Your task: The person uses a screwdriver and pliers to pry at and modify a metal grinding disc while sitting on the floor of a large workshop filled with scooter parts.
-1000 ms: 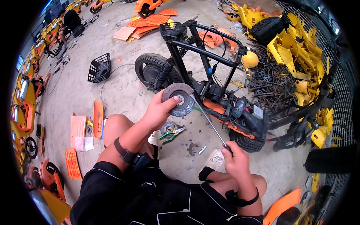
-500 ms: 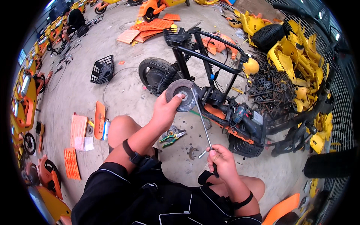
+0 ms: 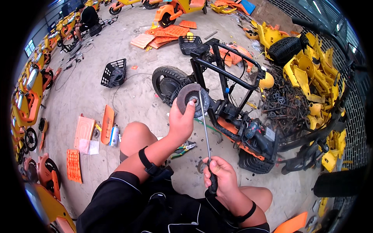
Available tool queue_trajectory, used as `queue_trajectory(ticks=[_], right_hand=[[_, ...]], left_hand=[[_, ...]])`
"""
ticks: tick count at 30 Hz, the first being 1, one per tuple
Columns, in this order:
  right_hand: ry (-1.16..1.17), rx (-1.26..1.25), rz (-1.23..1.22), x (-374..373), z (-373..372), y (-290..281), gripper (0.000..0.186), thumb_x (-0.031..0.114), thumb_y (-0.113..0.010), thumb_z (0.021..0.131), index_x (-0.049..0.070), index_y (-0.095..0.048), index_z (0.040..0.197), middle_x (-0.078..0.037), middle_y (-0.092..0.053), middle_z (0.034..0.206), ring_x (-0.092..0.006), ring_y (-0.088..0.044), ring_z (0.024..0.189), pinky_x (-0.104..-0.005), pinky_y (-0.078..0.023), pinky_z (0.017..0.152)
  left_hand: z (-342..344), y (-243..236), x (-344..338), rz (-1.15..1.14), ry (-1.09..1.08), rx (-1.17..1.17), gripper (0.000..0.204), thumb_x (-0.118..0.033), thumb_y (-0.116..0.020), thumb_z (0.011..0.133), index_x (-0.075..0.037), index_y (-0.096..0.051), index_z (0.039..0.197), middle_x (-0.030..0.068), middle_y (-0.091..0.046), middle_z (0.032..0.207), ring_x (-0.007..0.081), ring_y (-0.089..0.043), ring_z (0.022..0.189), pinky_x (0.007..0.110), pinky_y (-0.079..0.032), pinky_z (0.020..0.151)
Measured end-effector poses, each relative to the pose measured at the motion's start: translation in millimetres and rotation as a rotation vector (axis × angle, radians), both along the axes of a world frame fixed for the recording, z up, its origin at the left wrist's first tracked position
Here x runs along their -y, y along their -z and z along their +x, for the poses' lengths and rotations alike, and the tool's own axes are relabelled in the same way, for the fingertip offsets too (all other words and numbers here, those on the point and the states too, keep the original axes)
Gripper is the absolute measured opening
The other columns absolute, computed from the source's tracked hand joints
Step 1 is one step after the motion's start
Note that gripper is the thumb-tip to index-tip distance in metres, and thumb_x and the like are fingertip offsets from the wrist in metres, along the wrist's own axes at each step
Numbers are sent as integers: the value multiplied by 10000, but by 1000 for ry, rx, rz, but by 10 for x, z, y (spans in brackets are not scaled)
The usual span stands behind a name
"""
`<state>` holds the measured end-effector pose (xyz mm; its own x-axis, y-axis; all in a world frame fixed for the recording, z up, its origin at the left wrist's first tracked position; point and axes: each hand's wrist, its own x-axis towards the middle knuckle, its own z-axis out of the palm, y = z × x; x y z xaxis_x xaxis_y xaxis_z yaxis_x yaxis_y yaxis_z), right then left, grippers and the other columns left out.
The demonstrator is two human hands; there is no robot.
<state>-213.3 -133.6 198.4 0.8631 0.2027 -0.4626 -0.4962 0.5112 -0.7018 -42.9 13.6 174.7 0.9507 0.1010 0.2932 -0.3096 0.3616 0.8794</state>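
At the middle of the head view, grips a round grey abrasive disc point(image 3: 185, 95) in the left hand point(image 3: 182, 123), with the thumb over the hub. Holds a long screwdriver point(image 3: 207, 136) in the right hand point(image 3: 221, 178), with the fingers wrapped round the black handle, nearer the lap. Has the hands apart, each clamped on its own thing. Points the shaft upward, with the tip over the disc's face; cannot tell of any contact between the two. Holds the disc in the air before a stripped black scooter frame point(image 3: 226, 74). Has green-handled pliers point(image 3: 182, 150) on the floor point(image 3: 145, 110) beside the left forearm in view, partly hidden. Has a white-and-blue can point(image 3: 114, 136) close to an orange panel point(image 3: 107, 123), left of the left knee. Shares the floor with a black basket point(image 3: 114, 73) farther ahead, a heap of yellow panels point(image 3: 301, 75) on the right and a seated person point(image 3: 88, 19) far off at upper left.
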Motion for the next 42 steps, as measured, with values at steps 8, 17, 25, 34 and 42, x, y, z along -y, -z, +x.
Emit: queue_trajectory(ticks=[8, 17, 25, 34, 42], right_hand=[[35, 76, -106, -103, 32, 2, 271, 228, -555, 1042, -2, -589, 1181, -75, -587, 747, -150, -536, 563, -292, -467, 536], [65, -24, -57, -168, 66, 9, 264, 219, -544, 1042, -15, -580, 1158, -80, -584, 743, -161, -537, 547, -301, -464, 519], [647, 237, 173, 826, 301, -281, 284, 398, -446, 1073, 139, -562, 1079, 33, -413, 681, -91, -387, 517, -254, -341, 439], [154, 136, -298, 621, 129, -116, 203, 228, -514, 1054, 44, -520, 1140, -49, -540, 744, -138, -523, 548, -298, -458, 517], [35, 423, -1111, 785, -141, 13, 269, 156, -682, 955, 17, -614, 1174, -88, -648, 800, -175, -634, 704, -314, -511, 648]], left_hand=[[149, 107, -80, 427, -371, 398, 344, -71, -576, 984, 21, -539, 1313, 125, -693, 988, 149, -667, 802, 305, -538, 719], [118, 43, -211, 403, -175, 67, 251, -90, -572, 981, 15, -580, 1208, 96, -678, 980, 127, -622, 805, 320, -525, 713], [145, 251, -112, 143, 24, -228, 284, -84, -606, 963, 36, -589, 1221, 68, -686, 1094, 124, -627, 972, 298, -512, 874], [60, -138, -335, -395, 473, -535, 327, -107, -549, 954, 6, -574, 1260, 118, -692, 1126, 206, -698, 953, 339, -594, 803], [89, 65, -317, -555, 686, -760, 265, -137, -564, 934, 23, -611, 1140, 131, -709, 952, 209, -692, 769, 329, -587, 700]])
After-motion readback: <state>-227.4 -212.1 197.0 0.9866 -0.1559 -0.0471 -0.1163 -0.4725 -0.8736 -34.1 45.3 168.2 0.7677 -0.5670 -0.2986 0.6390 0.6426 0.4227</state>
